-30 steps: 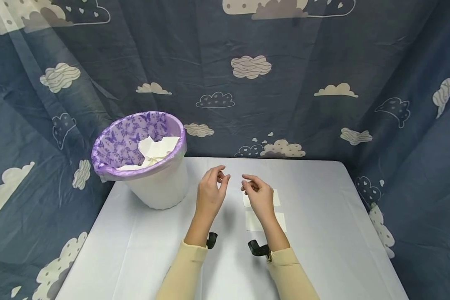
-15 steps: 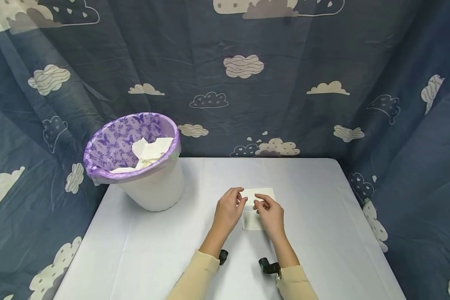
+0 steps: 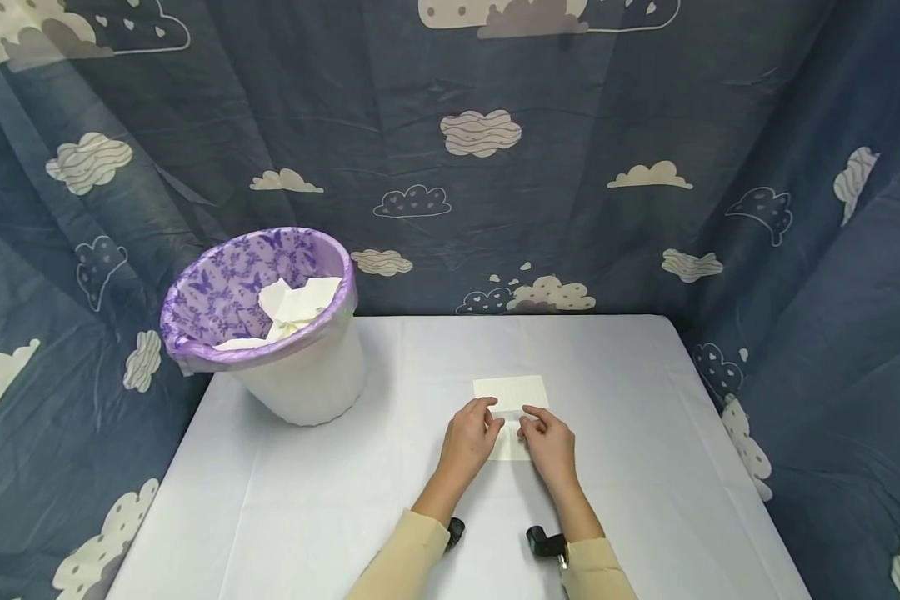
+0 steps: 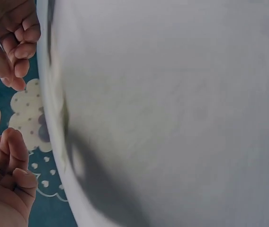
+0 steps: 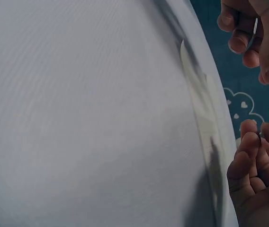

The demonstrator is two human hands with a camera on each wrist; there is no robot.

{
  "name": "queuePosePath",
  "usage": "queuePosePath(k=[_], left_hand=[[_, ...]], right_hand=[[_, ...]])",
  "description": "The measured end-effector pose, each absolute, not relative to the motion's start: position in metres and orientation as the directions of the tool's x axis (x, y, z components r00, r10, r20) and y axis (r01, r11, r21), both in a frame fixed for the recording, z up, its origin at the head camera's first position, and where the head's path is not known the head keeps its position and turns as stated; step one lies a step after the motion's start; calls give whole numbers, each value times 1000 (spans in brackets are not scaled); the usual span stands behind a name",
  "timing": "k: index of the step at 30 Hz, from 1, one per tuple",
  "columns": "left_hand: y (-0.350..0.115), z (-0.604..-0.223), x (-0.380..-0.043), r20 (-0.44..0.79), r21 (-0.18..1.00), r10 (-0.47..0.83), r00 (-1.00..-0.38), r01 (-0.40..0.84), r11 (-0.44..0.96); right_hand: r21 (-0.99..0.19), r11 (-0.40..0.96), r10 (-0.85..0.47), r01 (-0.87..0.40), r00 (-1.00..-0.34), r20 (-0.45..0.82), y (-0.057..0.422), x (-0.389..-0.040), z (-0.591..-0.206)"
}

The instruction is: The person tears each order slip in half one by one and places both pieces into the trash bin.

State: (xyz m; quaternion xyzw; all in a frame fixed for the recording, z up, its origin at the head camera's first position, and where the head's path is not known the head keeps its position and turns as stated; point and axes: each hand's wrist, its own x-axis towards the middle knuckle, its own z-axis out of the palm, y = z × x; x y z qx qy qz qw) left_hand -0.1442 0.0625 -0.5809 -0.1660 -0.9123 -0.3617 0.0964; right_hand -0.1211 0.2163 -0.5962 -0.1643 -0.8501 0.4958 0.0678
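Two flat cream paper sheets lie on the white table, the back paper sheet [image 3: 516,388] and the front paper sheet [image 3: 508,448] in a short column. My left hand [image 3: 468,437] hovers near their left side, its fingers loosely bent with nothing visible between them. Opposite it, my right hand [image 3: 552,446] partly covers the front sheet from the camera; thumb and fingertips are close together, and no held thing shows. A gap separates the hands. In the right wrist view, the paper sheets [image 5: 203,111] appear edge-on, below the right hand [image 5: 255,177] and left hand [image 5: 255,38].
A white bin [image 3: 307,387] with a purple butterfly-print liner [image 3: 225,283] stands at the table's back left. Crumpled white paper [image 3: 300,304] is inside it. The white table [image 3: 307,517] is backed by a dark blue cloud-print curtain [image 3: 330,100].
Both hands have come right and toward the person, from beside the bin to over the front sheet. The back sheet is now more fully visible. The view has shifted slightly.
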Motion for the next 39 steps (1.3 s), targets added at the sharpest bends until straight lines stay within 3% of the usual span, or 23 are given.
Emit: queuePosePath(k=[17,39], left_hand=[[89,-601,-139,11,727,260,-966,186,661],[91,-602,-146,-17,667,303,-953,215,713]], right_hand=[[-798,506,365,326,-920,-145,221,-125,-600],[-796,504,342,335,-924,-172,218,-125,-599]])
